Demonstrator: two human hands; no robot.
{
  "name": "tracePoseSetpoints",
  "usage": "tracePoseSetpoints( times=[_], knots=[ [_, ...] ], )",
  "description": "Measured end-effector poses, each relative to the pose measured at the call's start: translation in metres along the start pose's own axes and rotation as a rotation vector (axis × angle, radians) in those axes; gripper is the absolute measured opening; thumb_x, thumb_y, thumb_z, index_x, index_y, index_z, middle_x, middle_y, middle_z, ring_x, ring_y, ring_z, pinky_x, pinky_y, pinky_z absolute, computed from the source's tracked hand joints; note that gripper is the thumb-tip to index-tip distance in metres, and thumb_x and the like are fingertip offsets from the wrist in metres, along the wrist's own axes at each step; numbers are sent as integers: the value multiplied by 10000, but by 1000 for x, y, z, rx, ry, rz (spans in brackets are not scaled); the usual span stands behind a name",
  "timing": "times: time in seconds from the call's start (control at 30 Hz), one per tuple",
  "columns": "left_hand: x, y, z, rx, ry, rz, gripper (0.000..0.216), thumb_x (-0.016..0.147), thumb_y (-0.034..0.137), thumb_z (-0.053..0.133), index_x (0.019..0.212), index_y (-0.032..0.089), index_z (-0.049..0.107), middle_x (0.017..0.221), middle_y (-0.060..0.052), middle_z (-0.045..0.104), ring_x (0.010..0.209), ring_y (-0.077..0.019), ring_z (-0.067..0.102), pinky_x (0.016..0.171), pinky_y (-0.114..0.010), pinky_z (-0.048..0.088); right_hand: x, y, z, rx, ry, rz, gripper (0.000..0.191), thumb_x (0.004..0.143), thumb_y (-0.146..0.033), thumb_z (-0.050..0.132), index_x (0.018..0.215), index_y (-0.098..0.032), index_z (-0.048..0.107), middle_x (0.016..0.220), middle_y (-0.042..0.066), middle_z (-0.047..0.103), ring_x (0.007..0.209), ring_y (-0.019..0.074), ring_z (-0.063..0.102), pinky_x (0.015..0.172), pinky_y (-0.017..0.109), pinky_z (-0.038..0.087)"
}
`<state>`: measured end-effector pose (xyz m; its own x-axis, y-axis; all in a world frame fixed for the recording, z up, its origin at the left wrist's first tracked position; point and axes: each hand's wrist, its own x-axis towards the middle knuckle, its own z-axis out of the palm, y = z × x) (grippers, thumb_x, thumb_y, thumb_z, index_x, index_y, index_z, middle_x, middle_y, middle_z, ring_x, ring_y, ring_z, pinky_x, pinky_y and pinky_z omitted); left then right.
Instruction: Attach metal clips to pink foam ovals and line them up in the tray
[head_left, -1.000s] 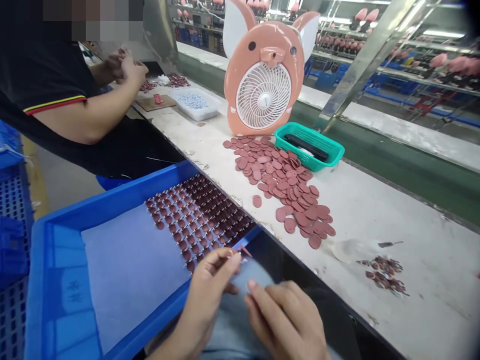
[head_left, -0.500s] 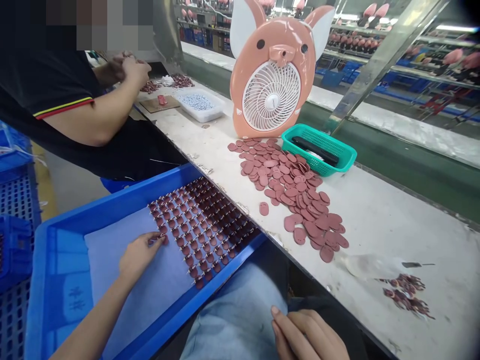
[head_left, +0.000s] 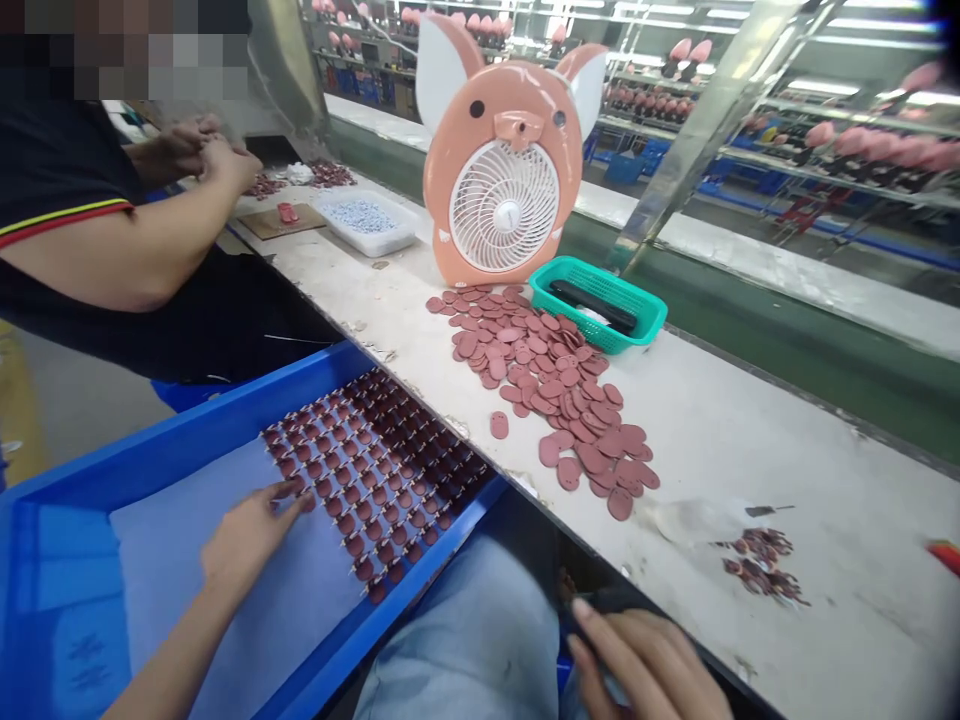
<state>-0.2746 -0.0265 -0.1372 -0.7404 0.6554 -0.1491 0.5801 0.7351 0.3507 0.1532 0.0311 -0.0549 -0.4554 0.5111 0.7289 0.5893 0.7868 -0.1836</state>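
Observation:
A blue tray (head_left: 187, 440) rests on my lap, lined with a pale sheet and filled with rows of small dark red pieces (head_left: 375, 470). My left hand (head_left: 244, 540) reaches into it, fingertips pinched at the near-left corner of the rows, on one small piece. My right hand (head_left: 649, 665) lies low over my blue-jeaned lap at the bench edge, fingers stretched out and holding nothing.
On the white bench (head_left: 750, 420) lie a spread of pink oval pieces (head_left: 547, 380), a pink animal-shaped fan (head_left: 502, 190), a teal basket (head_left: 600, 300) and a small heap of dark pieces (head_left: 765, 565). A co-worker's arm (head_left: 142, 250) works at left, near a white tray (head_left: 367, 220).
My left hand went from in front of me into the tray and now sits at the rows' corner. My right hand dropped lower to my lap. The camera shifted slightly.

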Motion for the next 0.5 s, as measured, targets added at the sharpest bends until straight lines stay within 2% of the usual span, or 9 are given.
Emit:
tracePoseSetpoints(
  times=[0.07,0.13,0.17,0.23,0.3,0.33,0.4,0.43,0.5],
  knots=[
    [-11,26,-9,-63,148,86,543,887,597,523,1137,156,717,1035,-215,739,900,-445,692,705,-559,546,1,13,-11,-150,186,165,424,780,-73,761,1178,-200,687,866,71,665,749,216,614,734,372,517],
    [-25,65,-16,-157,290,263,540,936,550,465,1251,151,648,1190,-199,703,1053,-400,658,932,-565,487,5,28,-21,-203,339,432,598,795,-221,788,1354,-199,578,1130,152,607,904,287,604,836,469,496],
    [-33,88,-17,-200,326,383,525,954,526,450,1271,152,636,1253,-189,682,1169,-376,608,1048,-545,413,8,36,-24,-192,358,568,705,800,-337,785,1426,-172,504,1233,192,556,965,323,592,878,526,480],
    [-45,134,-17,-259,293,658,480,929,528,520,1247,202,670,1305,-141,683,1276,-329,547,1138,-484,332,15,50,-26,-168,242,769,933,781,-569,737,1499,-91,380,1328,256,501,1031,381,569,940,624,429],
    [-52,174,-14,-277,188,924,538,838,558,660,1289,266,661,1363,-88,674,1323,-312,523,1174,-459,285,23,63,-24,-198,75,833,1053,742,-709,680,1486,-31,370,1250,272,568,1017,405,558,963,670,377],
    [-53,188,-11,-279,138,1022,579,803,549,712,1318,293,644,1387,-71,664,1330,-310,523,1192,-469,246,26,69,-22,-195,19,839,1042,730,-738,665,1446,-23,418,1187,263,603,1007,408,551,966,674,360],
    [-55,204,-5,-290,81,1142,530,807,480,745,1307,332,650,1360,-47,687,1289,-293,568,1200,-488,210,31,79,-17,-124,-31,849,865,722,-743,662,1249,-62,585,1050,226,642,990,403,533,950,651,358],
    [-55,206,-2,-301,76,1169,435,842,427,726,1265,341,678,1314,-40,717,1244,-280,604,1193,-497,216,33,81,-16,-80,-36,856,729,723,-730,670,1094,-103,643,966,196,647,973,394,526,937,633,362],
    [-55,203,3,-336,96,1185,256,907,325,658,1149,344,740,1198,-33,776,1137,-255,665,1156,-501,275,33,81,-15,7,-17,873,529,741,-680,685,881,-173,643,873,145,642,949,368,527,913,591,382]
  ],
)
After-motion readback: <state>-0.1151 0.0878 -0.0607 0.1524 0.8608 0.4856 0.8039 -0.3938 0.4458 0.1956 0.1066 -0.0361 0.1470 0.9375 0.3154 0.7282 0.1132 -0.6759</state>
